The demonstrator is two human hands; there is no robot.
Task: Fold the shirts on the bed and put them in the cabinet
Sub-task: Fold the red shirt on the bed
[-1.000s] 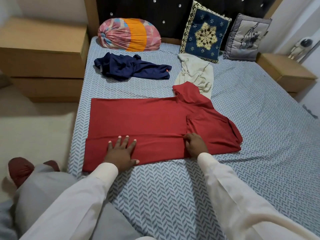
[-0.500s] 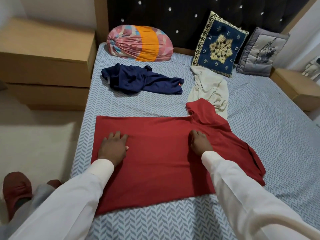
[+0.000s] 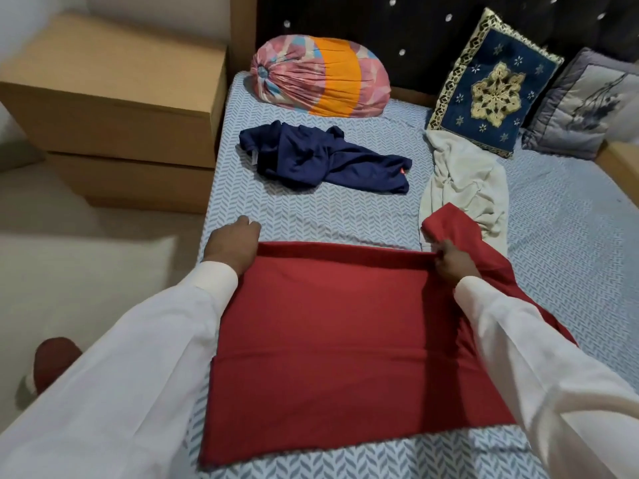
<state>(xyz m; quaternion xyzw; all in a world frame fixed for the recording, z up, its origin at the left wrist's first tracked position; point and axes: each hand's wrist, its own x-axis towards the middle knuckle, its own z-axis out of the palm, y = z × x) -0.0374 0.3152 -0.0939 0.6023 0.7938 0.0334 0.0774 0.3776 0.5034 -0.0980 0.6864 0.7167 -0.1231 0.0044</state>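
Note:
A red shirt (image 3: pixel 345 333) lies spread flat on the bed (image 3: pixel 570 236) right in front of me, with a folded strip along its near edge. My left hand (image 3: pixel 233 242) sits at the shirt's far left corner with curled fingers, and its grip on the cloth is hidden under the hand. My right hand (image 3: pixel 453 266) pinches the far edge beside the bunched sleeve and collar. Farther up the bed, a crumpled navy shirt (image 3: pixel 321 159) lies on the left and a crumpled white shirt (image 3: pixel 463 181) on the right, its lower end under the red one.
A wooden cabinet (image 3: pixel 114 98) stands on the floor left of the bed. A pink and orange bolster (image 3: pixel 321 77), a blue embroidered cushion (image 3: pixel 494 84) and a grey cushion (image 3: pixel 584 105) line the headboard. A red slipper (image 3: pixel 55 361) is at the lower left.
Both hands slid from the shirt's near fold across its middle to the far edge. The left went from flat to curled at the corner. The view moved in closer.

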